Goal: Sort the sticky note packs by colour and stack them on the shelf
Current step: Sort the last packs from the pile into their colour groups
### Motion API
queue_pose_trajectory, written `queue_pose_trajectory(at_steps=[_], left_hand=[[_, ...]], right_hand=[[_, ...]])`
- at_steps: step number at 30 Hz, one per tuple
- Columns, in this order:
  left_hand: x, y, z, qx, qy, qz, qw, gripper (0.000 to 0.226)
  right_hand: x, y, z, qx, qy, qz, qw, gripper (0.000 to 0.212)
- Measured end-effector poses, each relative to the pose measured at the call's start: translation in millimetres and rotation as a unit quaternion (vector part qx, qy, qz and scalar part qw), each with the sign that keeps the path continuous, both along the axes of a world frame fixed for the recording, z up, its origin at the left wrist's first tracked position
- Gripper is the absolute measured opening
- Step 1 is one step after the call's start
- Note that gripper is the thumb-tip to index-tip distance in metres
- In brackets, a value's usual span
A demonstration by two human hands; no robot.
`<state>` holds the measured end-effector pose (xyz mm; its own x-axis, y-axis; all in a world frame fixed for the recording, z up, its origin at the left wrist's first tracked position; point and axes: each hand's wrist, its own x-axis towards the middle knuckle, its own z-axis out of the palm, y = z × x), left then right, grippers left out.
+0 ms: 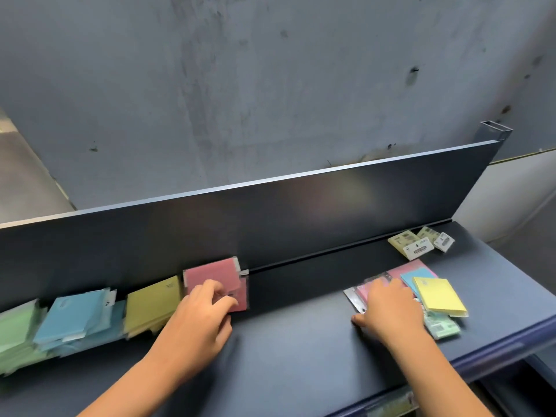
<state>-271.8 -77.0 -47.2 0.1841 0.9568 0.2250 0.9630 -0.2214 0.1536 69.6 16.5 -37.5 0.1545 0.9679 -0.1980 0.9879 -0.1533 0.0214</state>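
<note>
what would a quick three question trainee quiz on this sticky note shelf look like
1. True or false: the left hand rests on the leaning stack of pink sticky note packs.
2. Going left to right along the dark back panel, which order do the sorted stacks follow? A) green, blue, yellow, pink B) pink, yellow, blue, green
3. Fill in: the topmost loose pack beside the right hand is the ____ sticky note pack.

Key: 1 true; 2 A; 3 yellow
</note>
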Motion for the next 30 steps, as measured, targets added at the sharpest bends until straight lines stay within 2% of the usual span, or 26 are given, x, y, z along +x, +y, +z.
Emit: queue_pose_trajectory(at_steps=[4, 7, 9, 12, 15, 17, 18, 20, 22, 24, 25, 26, 28, 30], left_hand=[[40, 8, 0, 0.001, -0.012, -0.004, 1.0, 0.02], [73, 14, 1, 0.005, -0.011, -0.006, 1.0, 0.023], [95, 17, 3, 0.002, -0.014, -0.012, 1.0, 0.025], [124, 22, 1, -0.028, -0.042, -0.009, 0.999, 0.025], [152, 22, 2, -0.122, -0.122, 0.029, 0.985, 0.02], [174, 24, 5, -0.187, -0.21, 0.075, 0.957, 0.011], [185, 26, 7, -0.223, -0.268, 0.102, 0.932, 0.011], [208, 33, 14, -0.278, -0.418, 0.147, 0.852, 0.019], [222, 38, 20, -0.289, -0.535, 0.171, 0.775, 0.026], [227, 42, 22, -0.257, -0.581, 0.211, 0.743, 0.025], [227, 42, 23, -0.237, -0.58, 0.237, 0.743, 0.019], [226, 43, 22, -0.22, -0.569, 0.26, 0.748, 0.014], [220, 42, 19, -0.2, -0.542, 0.295, 0.761, 0.017], [213, 39, 18, -0.2, -0.525, 0.3, 0.771, 0.017]], right_hand=[[21, -1, -6, 0.028, 0.008, 0.054, 0.998, 0.032], [26, 0, -6, 0.003, -0.003, 0.114, 0.993, 0.023], [32, 1, -8, 0.008, -0.002, 0.139, 0.99, 0.007], [48, 7, -9, 0.04, 0.02, 0.138, 0.989, 0.025], [58, 14, -8, 0.097, 0.076, 0.15, 0.981, 0.011], [61, 17, -9, 0.135, 0.105, 0.181, 0.968, 0.015], [61, 16, -11, 0.153, 0.126, 0.204, 0.959, 0.019], [58, 11, -14, 0.201, 0.167, 0.27, 0.927, 0.021], [53, 2, -21, 0.212, 0.202, 0.36, 0.886, 0.018], [52, 0, -20, 0.138, 0.252, 0.433, 0.854, 0.02], [58, 6, -16, 0.11, 0.278, 0.45, 0.842, 0.027], [66, 17, -12, 0.087, 0.31, 0.436, 0.84, 0.033], [91, 49, 0, 0.076, 0.34, 0.324, 0.879, 0.037], [127, 94, 3, 0.095, 0.226, 0.189, 0.951, 0.034]])
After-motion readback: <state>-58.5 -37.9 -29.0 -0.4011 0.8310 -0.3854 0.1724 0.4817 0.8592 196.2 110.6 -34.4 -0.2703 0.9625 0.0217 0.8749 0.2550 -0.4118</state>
